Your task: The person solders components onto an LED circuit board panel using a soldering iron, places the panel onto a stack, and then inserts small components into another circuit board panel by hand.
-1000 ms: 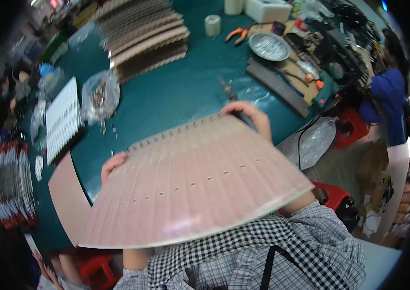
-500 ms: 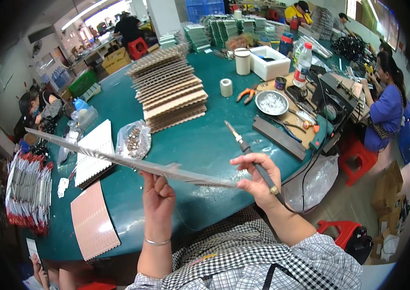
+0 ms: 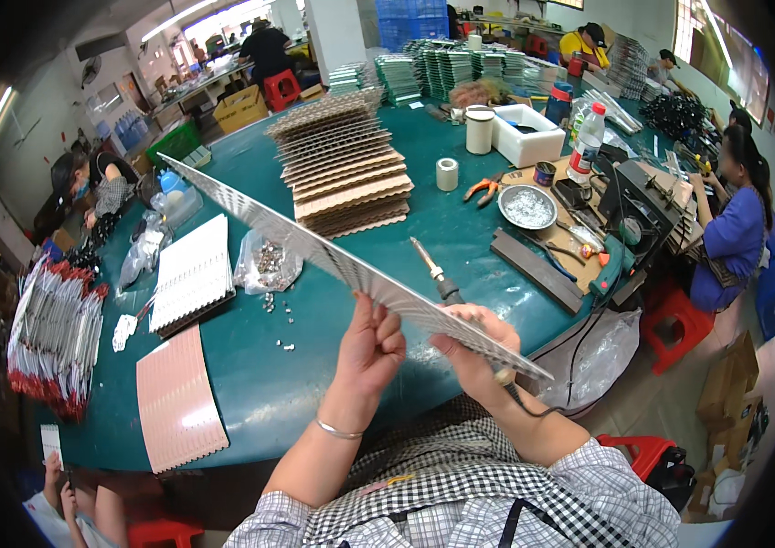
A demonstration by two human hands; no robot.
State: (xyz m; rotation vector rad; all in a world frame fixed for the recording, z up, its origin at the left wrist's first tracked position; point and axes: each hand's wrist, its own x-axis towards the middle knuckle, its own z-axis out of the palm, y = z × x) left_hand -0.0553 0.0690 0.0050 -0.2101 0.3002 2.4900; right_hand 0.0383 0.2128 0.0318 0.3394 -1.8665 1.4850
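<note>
A long perforated panel [image 3: 314,251], lying flat half a second ago, is now being held edge-on above the green table [image 3: 250,384], pinched by the closed left hand [image 3: 371,352] and supported by the right hand [image 3: 470,352], which is also gripping a soldering iron [image 3: 438,279], so its underside is being turned up for inspection.

**Panel tilted edge-on and lifted**

The pink panel [image 3: 351,269], flat toward the camera a second ago, is now seen edge-on and raised higher, slanting up to the left. The left hand [image 3: 371,352] has shifted toward the right hand [image 3: 474,352], which now also holds a soldering iron [image 3: 438,279].
</note>
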